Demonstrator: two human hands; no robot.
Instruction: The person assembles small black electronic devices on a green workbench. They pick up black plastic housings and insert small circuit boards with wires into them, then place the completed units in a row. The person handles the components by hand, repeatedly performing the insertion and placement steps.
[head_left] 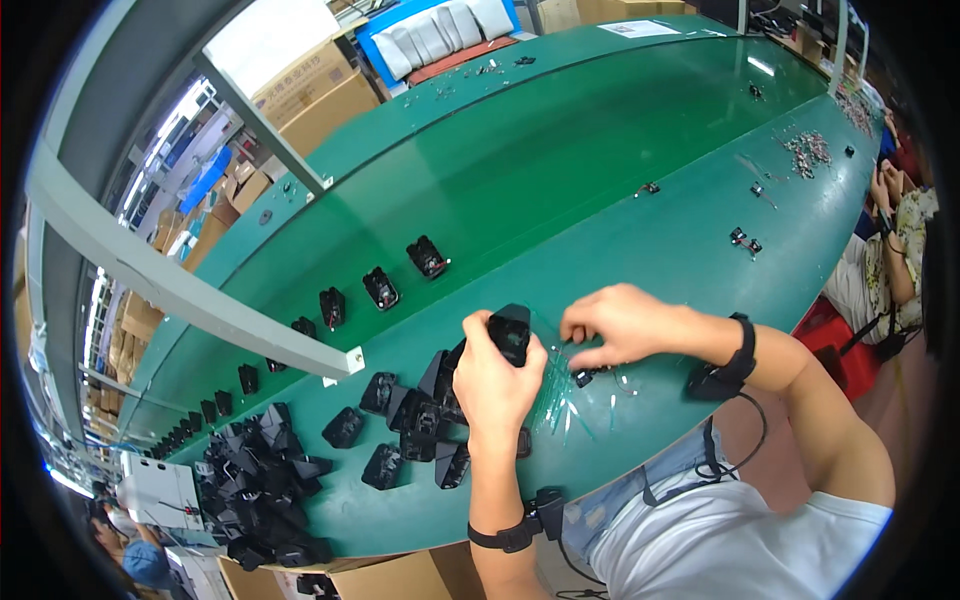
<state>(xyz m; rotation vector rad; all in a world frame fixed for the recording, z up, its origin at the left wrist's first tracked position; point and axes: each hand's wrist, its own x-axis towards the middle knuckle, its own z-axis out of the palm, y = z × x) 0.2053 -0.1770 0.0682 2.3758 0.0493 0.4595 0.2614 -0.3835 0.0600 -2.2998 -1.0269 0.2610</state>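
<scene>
In the head view, your left hand (497, 385) holds one black housing (513, 337) over the worktop (680, 290); your right hand (628, 325) curls just beside it, grip unclear. You seem mid-fitting; next calls for steadying it. Three nearest belt housings (380, 289) count plainly; the heap (255, 455) doesn't.

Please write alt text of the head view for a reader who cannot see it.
A person's left hand holds a hollow black plastic-looking housing over a green worktable, the right hand beside it. Black housings are heaped at left; a row of others lies beyond.
</scene>
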